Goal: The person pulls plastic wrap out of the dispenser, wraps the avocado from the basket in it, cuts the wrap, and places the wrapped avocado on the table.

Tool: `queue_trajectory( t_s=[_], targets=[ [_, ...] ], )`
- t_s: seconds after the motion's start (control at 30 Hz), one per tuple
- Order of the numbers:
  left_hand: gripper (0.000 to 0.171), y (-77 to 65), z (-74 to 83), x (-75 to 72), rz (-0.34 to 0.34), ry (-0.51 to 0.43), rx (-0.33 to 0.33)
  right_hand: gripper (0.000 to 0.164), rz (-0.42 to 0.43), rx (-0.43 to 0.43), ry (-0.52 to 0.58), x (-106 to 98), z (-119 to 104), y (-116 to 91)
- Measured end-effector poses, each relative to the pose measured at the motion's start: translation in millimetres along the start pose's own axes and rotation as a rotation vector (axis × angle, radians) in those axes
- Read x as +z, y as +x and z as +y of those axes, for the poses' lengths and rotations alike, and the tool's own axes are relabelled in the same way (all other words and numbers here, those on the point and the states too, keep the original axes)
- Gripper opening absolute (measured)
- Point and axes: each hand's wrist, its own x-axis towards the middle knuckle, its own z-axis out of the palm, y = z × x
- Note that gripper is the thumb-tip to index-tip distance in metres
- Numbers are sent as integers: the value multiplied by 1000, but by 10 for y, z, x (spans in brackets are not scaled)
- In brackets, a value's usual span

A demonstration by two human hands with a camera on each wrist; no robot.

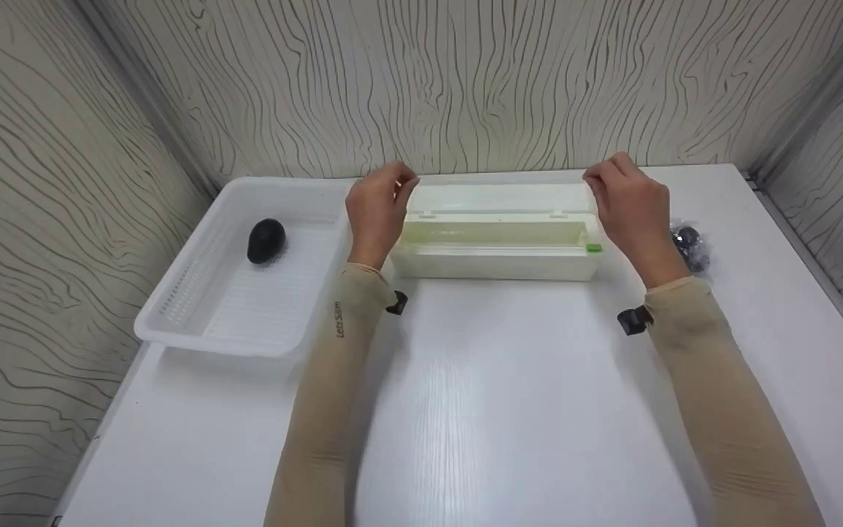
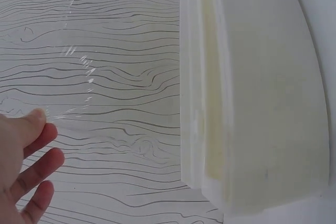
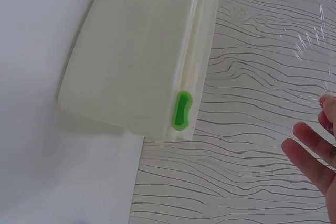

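Both left grip and right grip pinching clear film — white box, long axis left-right.

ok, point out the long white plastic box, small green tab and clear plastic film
Long white plastic box (image 1: 495, 266), head view, front wall
Small green tab (image 3: 182, 110), right wrist view, dark middle
Clear plastic film (image 2: 91, 81), left wrist view, glinting crease

Dark lettering, read as "Lets Slim", is printed lengthwise along the tan left sleeve, near its wrist end; the letters are slightly blurred.
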Motion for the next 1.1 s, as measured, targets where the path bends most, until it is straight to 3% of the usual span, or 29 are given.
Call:
queue_trajectory(
  t_s=[0.3, 0.63, 0.83, 1.1],
  targets=[
    [11, 34, 47, -102, 22, -5, 23, 19, 4, 21, 0, -127, -95, 35],
    [13, 42, 87, -196, 55, -8, 61, 22, 35, -14, 4, -233, -140, 27],
    [15, 20, 91, -239, 51, 14, 86, 20, 61, -62, 11, -260, -127, 4],
    [14, -3, 82, -290, 49, 14, 120, 15, 63, -65, 20, -309, -170, -39]
  ],
)
